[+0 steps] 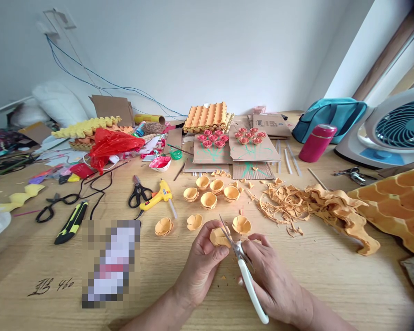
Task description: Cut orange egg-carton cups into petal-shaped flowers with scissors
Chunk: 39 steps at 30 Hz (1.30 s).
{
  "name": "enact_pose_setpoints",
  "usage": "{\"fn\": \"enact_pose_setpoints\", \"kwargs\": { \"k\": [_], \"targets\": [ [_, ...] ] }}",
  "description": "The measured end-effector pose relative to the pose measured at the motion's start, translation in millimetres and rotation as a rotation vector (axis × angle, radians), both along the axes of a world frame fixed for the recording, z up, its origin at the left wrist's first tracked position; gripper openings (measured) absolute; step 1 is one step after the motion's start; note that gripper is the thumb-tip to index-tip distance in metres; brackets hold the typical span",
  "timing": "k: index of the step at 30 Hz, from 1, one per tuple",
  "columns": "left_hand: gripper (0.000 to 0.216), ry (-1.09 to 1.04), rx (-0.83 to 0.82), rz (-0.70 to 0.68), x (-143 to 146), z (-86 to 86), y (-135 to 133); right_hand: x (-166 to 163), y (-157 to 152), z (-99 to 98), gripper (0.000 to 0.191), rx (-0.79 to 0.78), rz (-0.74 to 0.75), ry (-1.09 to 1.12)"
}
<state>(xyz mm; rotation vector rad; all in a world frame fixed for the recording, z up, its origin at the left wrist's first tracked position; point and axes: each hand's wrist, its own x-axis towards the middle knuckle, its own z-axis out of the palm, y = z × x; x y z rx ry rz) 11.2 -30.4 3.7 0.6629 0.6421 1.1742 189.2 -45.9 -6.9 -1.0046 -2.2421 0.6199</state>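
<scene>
Your left hand (203, 264) pinches the cup (218, 236) between thumb and fingers, nearer you than the glue gun (161, 195) and to its right. The cup is plain pale orange, with flat facets on its side. Your right hand (274, 278) wraps the white-handled scissors (249, 287), blades at the cup's edge; how far they part, I cannot tell. Petalled cups (209, 200) stand right of the glue gun, one crowding the blades. Scraps (284, 202) tangle farther right, red flowers (212, 138) sit beyond, and black scissors (135, 196) lie just left of it.
</scene>
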Motion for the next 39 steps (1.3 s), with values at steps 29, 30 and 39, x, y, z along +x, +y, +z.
{"fn": "enact_pose_setpoints", "kwargs": {
  "k": [29,30,39],
  "targets": [
    [0.044,0.159,0.1,0.071,-10,-1.3,7,5,-1,3.8,0.017,-0.009,0.001,-0.039],
    [0.044,0.16,0.104,0.071,-11,-0.9,7,5,-1,3.9,0.017,-0.01,0.003,-0.041],
    [0.043,0.208,0.146,0.073,-14,-0.4,9,4,0,5.8,0.016,-0.003,-0.001,-0.057]
  ]
}}
